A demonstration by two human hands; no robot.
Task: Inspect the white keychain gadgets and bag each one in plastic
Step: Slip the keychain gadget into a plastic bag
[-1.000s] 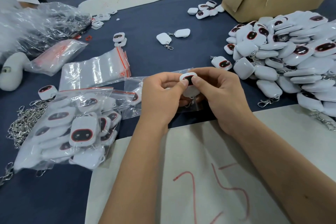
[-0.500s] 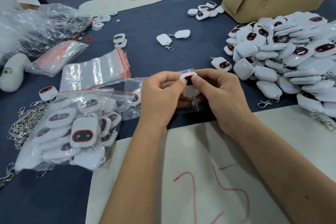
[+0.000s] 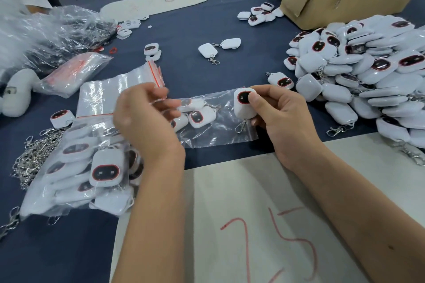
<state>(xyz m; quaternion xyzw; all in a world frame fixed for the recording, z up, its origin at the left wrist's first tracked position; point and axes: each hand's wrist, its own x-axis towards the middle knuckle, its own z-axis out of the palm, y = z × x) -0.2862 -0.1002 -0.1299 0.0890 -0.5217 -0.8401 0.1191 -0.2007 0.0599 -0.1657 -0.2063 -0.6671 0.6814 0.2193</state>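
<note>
Right hand pinches a rounded, glossy white gadget (metal clasp dangling).

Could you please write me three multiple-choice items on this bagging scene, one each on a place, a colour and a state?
1. Where does the big loose heap of gadgets lie?
A. At the table's right
B. Inside the cardboard box
C. On the marked sheet

2. What colour is the number on the white sheet under the forearms?
A. Blue
B. Red
C. Black

3. How is the gadget with the dangling clip being held?
A. By both hands together
B. By the left hand alone
C. By the right hand alone

Answers: 1 A, the heap sits right of the hands, below the box. 2 B, the strokes are red. 3 C, the left hand is apart, blurred over the bags.
</note>
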